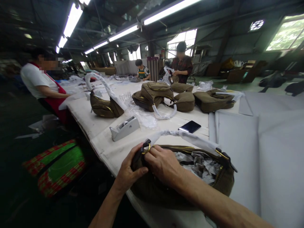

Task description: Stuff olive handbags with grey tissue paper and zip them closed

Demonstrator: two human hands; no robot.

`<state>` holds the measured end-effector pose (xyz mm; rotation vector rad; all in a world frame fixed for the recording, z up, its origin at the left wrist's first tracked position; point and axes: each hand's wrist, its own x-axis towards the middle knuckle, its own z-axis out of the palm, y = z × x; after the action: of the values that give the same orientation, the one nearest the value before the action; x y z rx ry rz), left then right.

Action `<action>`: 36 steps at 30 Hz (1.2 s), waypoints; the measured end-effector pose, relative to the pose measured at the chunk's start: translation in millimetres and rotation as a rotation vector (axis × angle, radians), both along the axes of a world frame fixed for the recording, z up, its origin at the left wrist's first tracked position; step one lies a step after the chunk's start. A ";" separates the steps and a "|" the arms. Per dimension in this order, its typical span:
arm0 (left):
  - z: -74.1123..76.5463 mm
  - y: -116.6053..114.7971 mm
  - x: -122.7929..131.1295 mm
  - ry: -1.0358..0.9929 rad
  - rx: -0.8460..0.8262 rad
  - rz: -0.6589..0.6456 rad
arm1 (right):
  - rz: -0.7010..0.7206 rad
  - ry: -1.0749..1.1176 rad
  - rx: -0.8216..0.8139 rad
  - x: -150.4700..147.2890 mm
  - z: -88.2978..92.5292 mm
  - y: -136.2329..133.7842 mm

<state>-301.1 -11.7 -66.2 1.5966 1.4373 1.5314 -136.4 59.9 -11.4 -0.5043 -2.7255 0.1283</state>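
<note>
An olive-brown handbag [226, 182] lies in front of me on the table, its zipper open. Crumpled grey paper [204, 167] fills the inside. White wrapping covers the bag's strap [190, 136], which arches over the opening between gold rings. My left hand [130, 169] grips the bag's left end below a ring, thumb on the front and fingers behind. At the same end, my right hand [163, 163] reaches into the opening with bent fingers; its fingertips are hidden, so what they pinch does not show.
A grey tape dispenser [125, 128] and a black phone [190, 126] lie beyond the bag. Several similar bags [154, 95] stand farther back among clear plastic. A red-and-green checked bag [61, 164] is down left of the table edge. Several people work around the table [102, 139].
</note>
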 end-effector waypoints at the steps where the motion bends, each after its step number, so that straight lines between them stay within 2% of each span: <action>1: 4.0 0.6 2.0 0.049 -0.012 0.043 | -0.003 -0.003 -0.011 1.4 0.0 -0.7; 3: 8.6 1.7 6.4 0.115 -0.016 0.127 | -0.041 0.016 -0.113 4.3 1.2 -3.4; 5: 8.1 2.0 10.0 0.120 0.015 0.176 | -0.087 0.096 -0.335 6.3 5.1 -8.3; 9: 0.0 1.5 11.6 0.053 0.021 0.175 | -0.220 0.184 -1.101 5.8 16.1 -19.2; 11: -3.4 2.0 10.2 0.028 0.027 0.136 | -0.266 0.195 -1.410 4.1 18.3 -21.5; 13: -5.3 2.6 8.6 0.022 0.048 0.093 | -0.264 0.276 -1.572 2.2 17.5 -20.7; 16: -6.0 2.4 7.8 0.041 0.073 0.076 | -0.210 0.398 -1.720 -1.1 13.8 -17.2; 18: -5.8 1.1 8.8 0.080 0.083 0.113 | -0.209 0.452 -1.748 -3.8 11.7 -16.0; 24: -2.5 -3.5 15.1 0.265 0.148 0.217 | -0.292 0.422 -1.644 -9.2 7.6 -17.0; 27: -0.4 -4.6 16.6 0.351 0.171 0.231 | -0.312 0.438 -1.705 -8.4 6.4 -14.4; 31: -0.1 -7.2 17.3 0.456 0.217 0.227 | -0.267 0.393 -1.792 -8.0 4.9 -15.1; 33: -1.2 -9.6 19.7 0.465 0.242 0.253 | -0.269 0.463 -1.643 -8.0 1.2 -19.4; 34: -2.1 -11.1 21.8 0.450 0.244 0.275 | -0.304 0.518 -1.476 -7.4 -1.9 -22.1; 36: -4.7 -14.4 27.7 0.399 0.229 0.330 | -0.408 0.576 -1.038 -4.4 -10.4 -27.5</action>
<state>-273.3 -26.0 -71.0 1.9627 1.8719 1.6724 -140.8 32.5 -21.8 -1.0598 -1.7694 1.3579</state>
